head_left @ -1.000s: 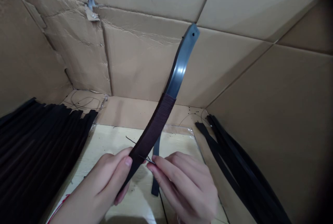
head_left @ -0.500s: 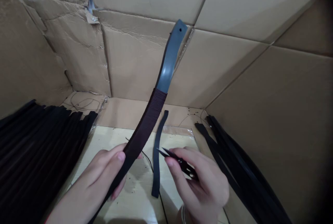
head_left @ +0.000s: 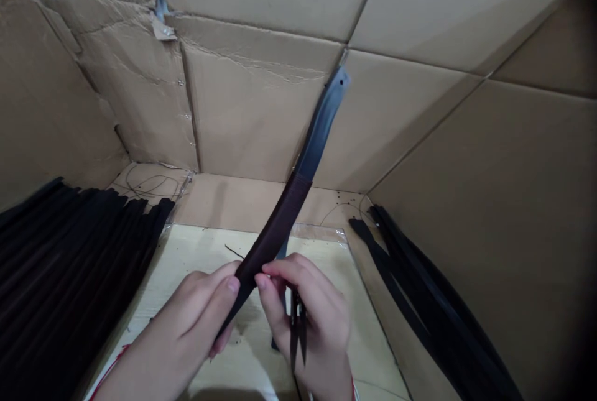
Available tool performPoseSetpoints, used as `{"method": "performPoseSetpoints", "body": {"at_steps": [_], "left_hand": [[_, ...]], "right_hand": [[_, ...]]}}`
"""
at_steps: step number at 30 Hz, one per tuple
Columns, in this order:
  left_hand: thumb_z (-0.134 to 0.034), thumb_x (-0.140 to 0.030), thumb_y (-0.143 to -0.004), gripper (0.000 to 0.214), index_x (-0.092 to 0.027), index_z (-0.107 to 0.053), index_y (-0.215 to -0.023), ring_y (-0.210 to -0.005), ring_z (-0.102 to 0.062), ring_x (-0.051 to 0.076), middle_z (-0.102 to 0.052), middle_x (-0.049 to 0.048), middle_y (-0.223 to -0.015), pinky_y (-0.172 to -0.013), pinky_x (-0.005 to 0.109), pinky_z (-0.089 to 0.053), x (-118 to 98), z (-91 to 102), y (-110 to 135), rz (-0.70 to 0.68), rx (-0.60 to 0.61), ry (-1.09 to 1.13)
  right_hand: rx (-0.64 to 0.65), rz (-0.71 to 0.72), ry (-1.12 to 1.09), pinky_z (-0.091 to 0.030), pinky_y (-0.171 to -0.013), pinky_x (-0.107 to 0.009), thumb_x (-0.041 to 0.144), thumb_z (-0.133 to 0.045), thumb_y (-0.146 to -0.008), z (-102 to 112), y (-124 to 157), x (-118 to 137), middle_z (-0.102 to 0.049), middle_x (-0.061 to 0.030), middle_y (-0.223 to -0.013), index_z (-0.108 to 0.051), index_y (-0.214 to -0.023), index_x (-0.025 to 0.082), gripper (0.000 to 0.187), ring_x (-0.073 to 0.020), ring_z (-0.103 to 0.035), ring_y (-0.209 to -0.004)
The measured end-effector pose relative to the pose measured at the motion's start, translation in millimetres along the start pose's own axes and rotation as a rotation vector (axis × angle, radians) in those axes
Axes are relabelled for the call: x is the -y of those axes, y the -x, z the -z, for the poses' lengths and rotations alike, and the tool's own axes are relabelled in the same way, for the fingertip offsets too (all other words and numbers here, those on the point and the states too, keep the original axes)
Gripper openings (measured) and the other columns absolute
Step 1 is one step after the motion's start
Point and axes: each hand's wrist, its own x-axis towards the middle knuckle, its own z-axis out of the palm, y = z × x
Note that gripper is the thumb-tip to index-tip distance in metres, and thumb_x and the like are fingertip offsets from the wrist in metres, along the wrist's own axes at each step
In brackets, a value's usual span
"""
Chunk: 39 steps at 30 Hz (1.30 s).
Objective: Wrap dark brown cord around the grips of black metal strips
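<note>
Fingers [head_left: 284, 270] between two stacks of black straps [head_left: 69, 276]

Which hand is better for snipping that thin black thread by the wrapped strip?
Probably the right hand: it holds the black snips right beside the wrapped strip. The left hand is busy gripping the strip.

Left hand [head_left: 191, 308] curled, right hand [head_left: 310, 320] pinching
</note>
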Motion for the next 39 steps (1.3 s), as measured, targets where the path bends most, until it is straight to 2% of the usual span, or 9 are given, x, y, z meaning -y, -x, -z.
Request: {"method": "performPoseSetpoints", "body": {"at_steps": [4,9,15,20,27,30,36,39], "left_hand": [[-0.028,-0.054,-0.098,0.051,-0.020,-0.045,-0.064,-0.057,-0.048,0.011,-0.050,-0.0030,-0.058,-0.060,0.023,-0.039,-7.9,-1.7,-3.7,-0.087,0.036,-0.002],[-0.025,-0.053,-0.098,0.049,-0.021,-0.044,-0.067,-0.052,-0.045,0.010,-0.046,-0.0044,-0.054,-0.055,0.024,-0.038,-8.8,-4.6,-3.0,-0.096,0.059,0.050],[-0.025,-0.051,-0.098,0.043,-0.022,-0.048,-0.076,-0.054,-0.047,0.011,-0.046,-0.0048,-0.057,-0.057,0.024,-0.039,-8.3,-8.1,-1.7,-0.112,0.078,0.034],[-0.026,-0.050,-0.098,0.042,-0.022,-0.045,-0.074,-0.053,-0.047,0.011,-0.046,-0.0047,-0.056,-0.057,0.024,-0.038,-9.3,-6.7,-3.8,-0.127,0.079,0.030],[-0.025,-0.055,-0.098,0.049,-0.021,-0.045,-0.069,-0.057,-0.047,0.011,-0.048,-0.0033,-0.059,-0.060,0.024,-0.039,-5.7,-4.5,-2.1,-0.066,0.084,-0.029],[-0.025,-0.055,-0.098,0.049,-0.021,-0.045,-0.069,-0.056,-0.047,0.011,-0.048,-0.0031,-0.059,-0.060,0.024,-0.039,-5.1,-5.6,-1.8,-0.064,0.074,-0.013],[-0.024,-0.054,-0.098,0.048,-0.021,-0.042,-0.068,-0.054,-0.045,0.011,-0.045,-0.0038,-0.057,-0.058,0.024,-0.038,-6.7,-8.2,-1.7,-0.117,0.098,0.011],[-0.025,-0.055,-0.098,0.048,-0.021,-0.044,-0.069,-0.056,-0.046,0.011,-0.046,-0.0036,-0.059,-0.061,0.023,-0.039,-6.3,-8.4,-1.6,-0.105,0.082,0.005]], "right_hand": [[0.019,0.039,-0.005,-0.047,-0.059,-0.026,0.005,-0.062,-0.085,1.8,-2.7,-1.4,-0.056,-0.0017,-0.071,-0.060,-0.092,0.015,0.011,-0.0125,-0.054,-0.065],[0.045,0.110,0.005,-0.045,-0.059,-0.027,0.000,-0.061,-0.084,4.0,-0.5,-2.2,-0.060,-0.0044,-0.074,-0.062,-0.096,0.012,0.017,-0.0132,-0.053,-0.066],[0.047,0.161,0.004,-0.045,-0.056,-0.027,0.000,-0.058,-0.084,3.7,0.4,-4.2,-0.059,-0.0046,-0.073,-0.061,-0.097,0.012,0.018,-0.0134,-0.051,-0.064],[0.056,0.129,0.016,-0.047,-0.057,-0.026,0.002,-0.056,-0.087,4.3,-1.9,-3.7,-0.060,-0.0038,-0.073,-0.059,-0.095,0.014,0.015,-0.0129,-0.052,-0.064],[0.076,0.069,-0.092,-0.048,-0.058,-0.024,0.008,-0.061,-0.085,10.1,-6.0,-9.3,-0.058,-0.0002,-0.070,-0.062,-0.093,0.017,0.012,-0.0114,-0.056,-0.062],[0.057,0.074,-0.057,-0.049,-0.058,-0.025,0.008,-0.062,-0.084,8.7,-5.0,-8.3,-0.057,0.0002,-0.068,-0.062,-0.093,0.017,0.013,-0.0120,-0.056,-0.061],[0.019,0.183,-0.053,-0.046,-0.055,-0.025,0.000,-0.058,-0.082,4.2,-2.9,-5.0,-0.055,-0.0015,-0.068,-0.060,-0.096,0.014,0.020,-0.0124,-0.051,-0.061],[0.016,0.142,-0.077,-0.045,-0.054,-0.024,0.001,-0.059,-0.082,7.3,-4.5,-6.5,-0.055,-0.0010,-0.068,-0.060,-0.093,0.015,0.018,-0.0115,-0.051,-0.060]]}}
